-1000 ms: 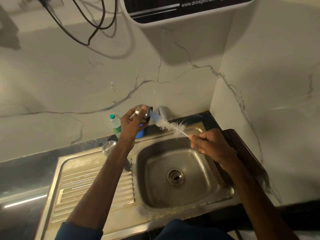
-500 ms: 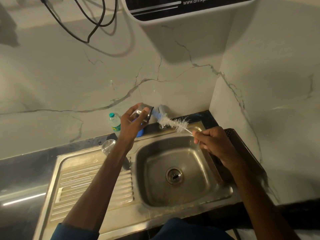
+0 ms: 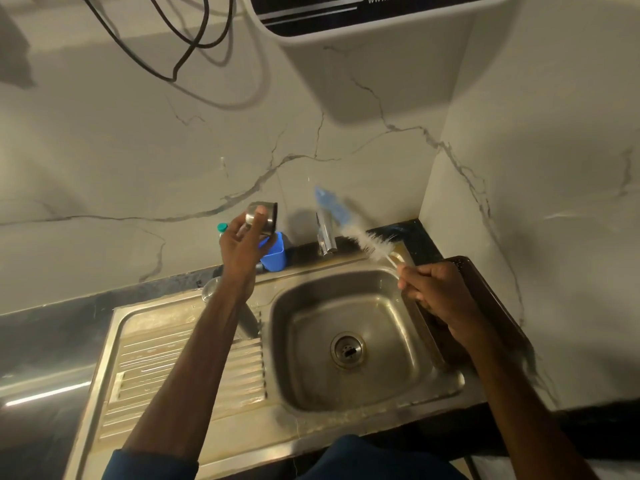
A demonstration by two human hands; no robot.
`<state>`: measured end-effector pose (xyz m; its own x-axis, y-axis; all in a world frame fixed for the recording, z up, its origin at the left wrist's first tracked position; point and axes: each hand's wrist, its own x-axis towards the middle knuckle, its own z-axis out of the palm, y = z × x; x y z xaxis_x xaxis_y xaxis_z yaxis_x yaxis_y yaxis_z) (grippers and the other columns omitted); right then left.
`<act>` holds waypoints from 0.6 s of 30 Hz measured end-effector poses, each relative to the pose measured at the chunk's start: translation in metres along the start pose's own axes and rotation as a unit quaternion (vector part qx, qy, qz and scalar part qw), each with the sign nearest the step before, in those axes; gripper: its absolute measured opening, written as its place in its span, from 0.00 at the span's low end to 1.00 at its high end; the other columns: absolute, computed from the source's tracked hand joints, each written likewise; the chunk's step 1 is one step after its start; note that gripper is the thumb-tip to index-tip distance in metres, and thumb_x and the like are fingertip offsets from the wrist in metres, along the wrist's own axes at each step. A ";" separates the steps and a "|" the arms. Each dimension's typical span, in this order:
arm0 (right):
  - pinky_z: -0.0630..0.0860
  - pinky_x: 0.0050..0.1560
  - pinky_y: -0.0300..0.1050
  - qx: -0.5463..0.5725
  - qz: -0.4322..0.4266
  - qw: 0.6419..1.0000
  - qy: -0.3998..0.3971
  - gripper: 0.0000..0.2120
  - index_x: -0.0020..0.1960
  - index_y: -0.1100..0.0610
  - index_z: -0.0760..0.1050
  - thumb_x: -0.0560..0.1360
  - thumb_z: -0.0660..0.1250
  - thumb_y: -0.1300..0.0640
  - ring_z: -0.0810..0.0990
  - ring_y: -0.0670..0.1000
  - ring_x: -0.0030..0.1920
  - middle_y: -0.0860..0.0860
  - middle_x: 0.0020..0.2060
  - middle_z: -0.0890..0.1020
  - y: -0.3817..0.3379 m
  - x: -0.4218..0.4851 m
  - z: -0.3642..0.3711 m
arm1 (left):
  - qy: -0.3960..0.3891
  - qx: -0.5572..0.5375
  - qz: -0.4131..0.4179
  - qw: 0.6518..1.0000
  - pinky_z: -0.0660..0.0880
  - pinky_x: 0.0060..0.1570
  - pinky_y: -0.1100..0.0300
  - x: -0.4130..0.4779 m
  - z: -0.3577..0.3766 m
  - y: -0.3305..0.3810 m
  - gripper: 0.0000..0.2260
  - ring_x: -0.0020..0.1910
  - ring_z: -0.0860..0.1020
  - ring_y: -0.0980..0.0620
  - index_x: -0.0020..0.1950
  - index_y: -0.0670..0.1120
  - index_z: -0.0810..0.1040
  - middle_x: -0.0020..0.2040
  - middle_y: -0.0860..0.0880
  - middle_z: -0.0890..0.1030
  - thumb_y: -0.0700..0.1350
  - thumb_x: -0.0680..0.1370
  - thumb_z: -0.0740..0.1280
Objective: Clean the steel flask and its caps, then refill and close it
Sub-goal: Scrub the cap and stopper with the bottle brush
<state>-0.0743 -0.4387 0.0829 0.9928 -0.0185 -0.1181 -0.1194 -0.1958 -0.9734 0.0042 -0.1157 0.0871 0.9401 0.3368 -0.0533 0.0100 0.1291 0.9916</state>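
One steel cap [image 3: 269, 218], mouth rightward; brush [image 3: 367, 242] diagonal, blue tip up-left.

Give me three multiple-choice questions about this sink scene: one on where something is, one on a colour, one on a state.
1. Where does the blue cup stand relative to the sink? A inside it; B in front of it; C behind it, left of the tap.
2. What colour is the tip of the bottle brush? A blue; B red; C black.
3. How does the brush stand to the steel cap? A inside it; B apart from it; C lying under it.
Answers: C, the cup sits at the back edge beside the tap; A, the far end beyond the white bristles is blue; B, the right hand holds the brush away from the cap, which the left hand grips.
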 end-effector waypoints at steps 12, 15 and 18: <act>0.61 0.24 0.34 0.028 0.005 0.998 -0.055 0.13 0.46 0.62 0.84 0.83 0.65 0.58 0.66 0.43 0.24 0.48 0.26 0.74 0.016 0.006 0.024 | -0.088 -0.137 -0.120 0.979 0.79 0.63 0.48 -0.031 0.011 -0.038 0.17 0.65 0.81 0.37 0.62 0.44 0.80 0.53 0.44 0.85 0.49 0.76 0.76; 0.60 0.25 0.36 0.043 0.015 0.994 -0.104 0.11 0.51 0.63 0.83 0.83 0.64 0.61 0.65 0.45 0.26 0.49 0.28 0.75 0.022 0.006 0.027 | -0.070 -0.150 -0.145 0.976 0.81 0.58 0.54 -0.039 0.012 -0.040 0.16 0.68 0.79 0.37 0.54 0.42 0.82 0.55 0.41 0.83 0.50 0.73 0.78; 0.60 0.26 0.38 0.029 -0.016 0.990 -0.136 0.11 0.54 0.62 0.82 0.85 0.62 0.61 0.66 0.45 0.27 0.50 0.30 0.76 0.023 0.003 0.032 | -0.059 -0.141 -0.162 0.975 0.82 0.56 0.55 -0.044 0.014 -0.038 0.11 0.59 0.84 0.42 0.49 0.45 0.78 0.55 0.40 0.85 0.53 0.80 0.71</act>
<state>-0.0739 -0.4118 0.0541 0.9588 0.2538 -0.1274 -0.0956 -0.1342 -0.9863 -0.0334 -0.1483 0.0536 0.9365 0.1277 -0.3267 0.2336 0.4681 0.8523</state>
